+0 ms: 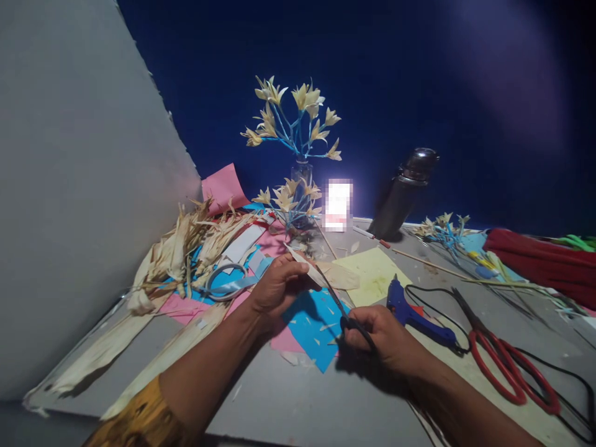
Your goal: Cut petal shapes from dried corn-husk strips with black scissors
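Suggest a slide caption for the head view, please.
Left hand holds a pale strip; the right hand holds black scissors at its edge.

I'm counting two bare hands: one left hand (282, 282) and one right hand (379, 338). Two pairs of scissors are showing, one slim black-handled pair (333, 293) and one large red-handled pair (488, 336). I'm also seeing three bunches of cream, blue-stemmed flowers (305, 98), one blue plastic glue gun (416, 320), one shiny-capped metal flask (404, 197) and one clear glass vase (302, 169).
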Motion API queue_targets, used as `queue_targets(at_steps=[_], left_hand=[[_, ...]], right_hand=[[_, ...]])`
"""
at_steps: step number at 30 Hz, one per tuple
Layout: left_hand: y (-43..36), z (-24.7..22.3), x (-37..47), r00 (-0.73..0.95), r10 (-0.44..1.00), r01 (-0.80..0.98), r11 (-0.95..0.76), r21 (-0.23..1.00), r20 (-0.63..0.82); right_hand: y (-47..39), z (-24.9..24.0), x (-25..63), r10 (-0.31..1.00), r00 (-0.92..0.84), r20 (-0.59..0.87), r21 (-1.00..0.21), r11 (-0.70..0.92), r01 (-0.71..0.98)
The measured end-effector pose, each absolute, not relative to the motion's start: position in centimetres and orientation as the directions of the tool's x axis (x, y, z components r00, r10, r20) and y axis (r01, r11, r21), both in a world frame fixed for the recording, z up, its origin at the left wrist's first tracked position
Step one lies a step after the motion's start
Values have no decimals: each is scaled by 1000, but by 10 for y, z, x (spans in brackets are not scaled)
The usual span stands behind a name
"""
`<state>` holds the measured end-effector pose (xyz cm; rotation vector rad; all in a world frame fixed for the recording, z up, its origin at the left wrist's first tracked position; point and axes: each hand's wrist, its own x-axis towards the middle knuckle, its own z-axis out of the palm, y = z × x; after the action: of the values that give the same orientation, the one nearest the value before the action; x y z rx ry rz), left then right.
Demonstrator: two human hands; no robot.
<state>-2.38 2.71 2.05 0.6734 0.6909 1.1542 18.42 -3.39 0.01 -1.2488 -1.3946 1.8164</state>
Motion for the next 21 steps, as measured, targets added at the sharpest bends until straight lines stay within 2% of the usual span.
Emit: queue_targets(at_steps=[5, 8, 12, 21], left_hand=[[26, 19, -20, 247, 949, -628, 309, 714, -193], [22, 13, -13, 300, 927, -650, 372, 663, -225], [11, 5, 0, 362, 893, -609, 443, 658, -266], [-2, -4, 17, 456, 846, -537, 508, 673, -276]], right_hand=[[-34, 1, 180, 874, -383, -300, -925, -364, -108], [-31, 0, 180, 939, -245, -241, -929, -297, -223], [-27, 0, 179, 988, -14, -156, -953, -154, -261], [-23, -1, 180, 992, 37, -121, -953, -106, -283]])
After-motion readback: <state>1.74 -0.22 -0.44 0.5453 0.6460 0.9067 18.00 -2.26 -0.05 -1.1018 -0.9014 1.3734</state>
